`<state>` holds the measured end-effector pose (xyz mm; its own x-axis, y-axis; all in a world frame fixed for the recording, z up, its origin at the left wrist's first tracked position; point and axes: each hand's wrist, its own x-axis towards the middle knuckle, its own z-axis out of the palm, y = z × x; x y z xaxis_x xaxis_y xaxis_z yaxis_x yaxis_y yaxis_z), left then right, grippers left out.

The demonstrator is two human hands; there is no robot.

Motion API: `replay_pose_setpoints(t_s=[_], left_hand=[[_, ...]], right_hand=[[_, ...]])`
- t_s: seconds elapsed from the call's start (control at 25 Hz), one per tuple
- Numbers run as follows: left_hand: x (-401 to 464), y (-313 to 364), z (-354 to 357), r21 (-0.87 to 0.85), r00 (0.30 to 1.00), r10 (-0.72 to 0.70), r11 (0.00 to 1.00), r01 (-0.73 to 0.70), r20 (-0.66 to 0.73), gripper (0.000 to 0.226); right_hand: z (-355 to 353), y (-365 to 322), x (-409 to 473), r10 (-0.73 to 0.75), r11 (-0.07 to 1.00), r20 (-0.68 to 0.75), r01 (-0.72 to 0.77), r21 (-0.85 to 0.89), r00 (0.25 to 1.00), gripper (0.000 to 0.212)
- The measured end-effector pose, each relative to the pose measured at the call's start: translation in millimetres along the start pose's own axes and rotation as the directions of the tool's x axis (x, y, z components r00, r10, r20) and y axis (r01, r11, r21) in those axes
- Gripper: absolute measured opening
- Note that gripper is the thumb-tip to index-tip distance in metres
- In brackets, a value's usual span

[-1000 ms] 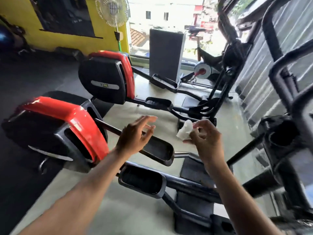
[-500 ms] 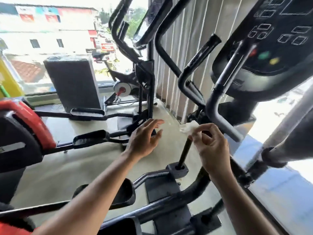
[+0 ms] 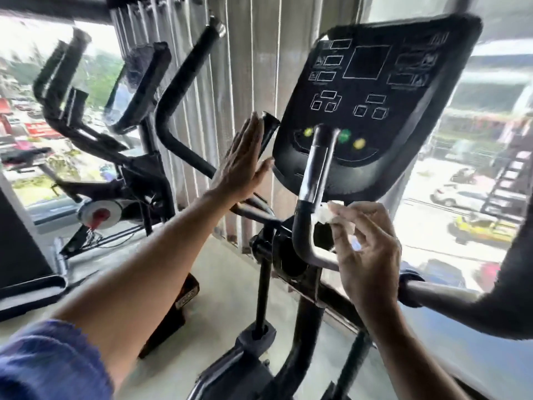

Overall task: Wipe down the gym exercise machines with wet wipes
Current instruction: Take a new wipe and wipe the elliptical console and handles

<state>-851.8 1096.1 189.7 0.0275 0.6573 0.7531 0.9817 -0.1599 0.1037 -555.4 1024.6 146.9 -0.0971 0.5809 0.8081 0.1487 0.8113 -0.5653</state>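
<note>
I face a black elliptical machine with a console panel [image 3: 372,99] that carries a dark screen and green and yellow buttons. A curved metal handlebar [image 3: 315,174] rises in front of the console. My right hand [image 3: 366,255] pinches a small crumpled white wet wipe [image 3: 324,212] against the right side of that handlebar, just below the console. My left hand [image 3: 240,166] is raised flat with straight fingers, left of the console, close to a short black grip [image 3: 269,131]; whether it touches the grip is unclear.
A second black machine [image 3: 135,90] with its own console and long handles stands at the left. Vertical blinds [image 3: 230,67] hang behind both. Large windows show a street outside. A thick black handle [image 3: 450,301] crosses at the lower right. Pale floor lies below.
The view swung up from the pedals and red housings to the console. My right hand brought the wipe onto the handlebar. My left hand rose, still flat.
</note>
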Motion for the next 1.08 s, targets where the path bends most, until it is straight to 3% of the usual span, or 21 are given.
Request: replay_pose_setpoints(t_s=[0.24,0.44,0.6,0.88,1.0,1.08], left_hand=[[24.8,-26.5,32.9,-0.073,0.966,0.195,0.975,-0.209,-0.168,0.075],[23.2,-34.3,35.4,-0.103,0.949,0.240,0.959,-0.264,-0.203,0.072],[21.6,-34.2,34.2,-0.129,0.965,0.194,0.968,-0.217,-0.175,0.075],[20.5,-32.7,35.6,-0.107,0.965,0.185,0.973,-0.207,-0.187,0.077],[20.8,-31.9,34.0,-0.118,0.967,0.175,0.973,-0.198,-0.186,0.076],[20.8,-32.5,33.9,-0.133,0.966,0.173,0.971,-0.201,-0.193,0.074]], right_hand=[[7.2,-1.9,62.2,-0.149,0.968,-0.164,0.110,-0.226,0.975,0.017],[41.4,9.8,123.2,-0.277,0.872,-0.133,0.191,-0.451,0.951,0.018],[46.2,11.4,125.4,-0.233,0.879,-0.131,0.152,-0.452,0.964,0.019],[46.3,10.8,-0.3,-0.098,0.940,-0.049,0.077,-0.332,0.994,0.023],[47.7,11.1,30.1,-0.069,0.949,-0.120,0.028,-0.315,0.990,0.026],[49.1,7.0,75.2,-0.184,0.906,-0.091,0.132,-0.402,0.979,0.025]])
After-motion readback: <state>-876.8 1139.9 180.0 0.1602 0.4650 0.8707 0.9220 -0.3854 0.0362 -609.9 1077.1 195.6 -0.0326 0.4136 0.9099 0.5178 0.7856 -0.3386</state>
